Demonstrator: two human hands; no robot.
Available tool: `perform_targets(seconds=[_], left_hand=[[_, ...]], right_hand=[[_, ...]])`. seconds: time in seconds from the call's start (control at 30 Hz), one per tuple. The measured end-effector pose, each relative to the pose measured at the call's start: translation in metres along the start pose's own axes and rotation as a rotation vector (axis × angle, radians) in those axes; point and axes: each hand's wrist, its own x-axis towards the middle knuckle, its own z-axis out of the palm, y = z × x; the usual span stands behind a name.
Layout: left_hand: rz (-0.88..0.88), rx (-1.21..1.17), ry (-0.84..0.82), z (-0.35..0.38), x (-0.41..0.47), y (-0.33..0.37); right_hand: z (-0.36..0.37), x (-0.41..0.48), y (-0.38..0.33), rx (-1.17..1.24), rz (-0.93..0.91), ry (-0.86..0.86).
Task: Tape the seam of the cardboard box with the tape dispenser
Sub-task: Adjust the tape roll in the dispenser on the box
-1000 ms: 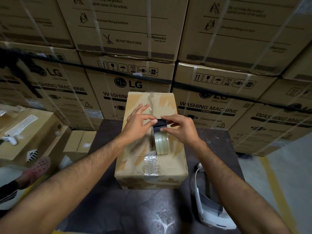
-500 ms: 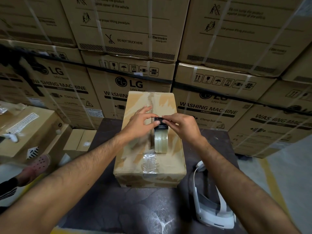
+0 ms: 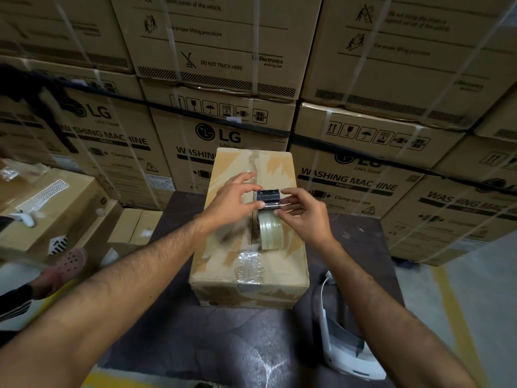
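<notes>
Where the cardboard box lies lengthwise on the dark table, both hands meet over the middle of its top. A tape dispenser stands on the box right along the centre seam, its dark toothed head up and the clear roll of tape below it touching the cardboard. The left hand pinches the left edge of the dispenser's head between thumb and forefinger, the other fingers spread out flat toward the far end of the box. The right hand grips the right side of the head with thumb and fingertips; its palm side is turned away, so how firmly it holds is hard to judge. The seam is hidden under the hands and the roll for a stretch. Near the front edge of the box sits a crumpled, shiny patch of old tape. A white headset lies on the table just beside the box's near right corner, partly covered by the right forearm. Stacked washing machine cartons fill the wall behind. At the left edge a pink clog pokes in, its wearer cut off.
</notes>
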Motion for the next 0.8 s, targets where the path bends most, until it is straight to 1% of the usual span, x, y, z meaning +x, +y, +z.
perform_targets(seconds=[0.03, 0.1, 0.17, 0.23, 0.37, 0.47, 0.57, 0.67, 0.8], left_hand=[[-0.002, -0.002, -0.001, 0.0, 0.0, 0.0], [-0.002, 0.002, 0.0, -0.002, 0.0, 0.001], [-0.006, 0.013, -0.006, -0.004, 0.0, 0.002], [-0.006, 0.025, -0.014, -0.004, 0.001, 0.001], [0.001, 0.022, -0.023, -0.002, 0.003, -0.002], [-0.003, 0.03, -0.024, -0.002, 0.005, -0.002], [-0.001, 0.05, -0.032, -0.003, 0.006, -0.002], [0.012, 0.063, -0.039, -0.003, 0.009, -0.007], [0.006, 0.063, -0.046, -0.002, 0.011, -0.01]], right_hand=[[0.002, -0.001, 0.001, -0.016, -0.016, 0.01], [0.004, 0.0, 0.004, -0.121, -0.087, 0.049], [0.002, 0.002, 0.007, -0.266, -0.207, 0.096], [-0.002, 0.005, 0.009, -0.381, -0.352, 0.107], [-0.01, 0.016, 0.01, -0.555, -0.553, 0.042], [-0.015, 0.029, 0.006, -0.658, -0.669, -0.055], [-0.021, 0.037, 0.002, -0.686, -0.75, -0.145], [-0.024, 0.04, -0.001, -0.713, -0.782, -0.209], [-0.022, 0.039, 0.001, -0.712, -0.758, -0.197]])
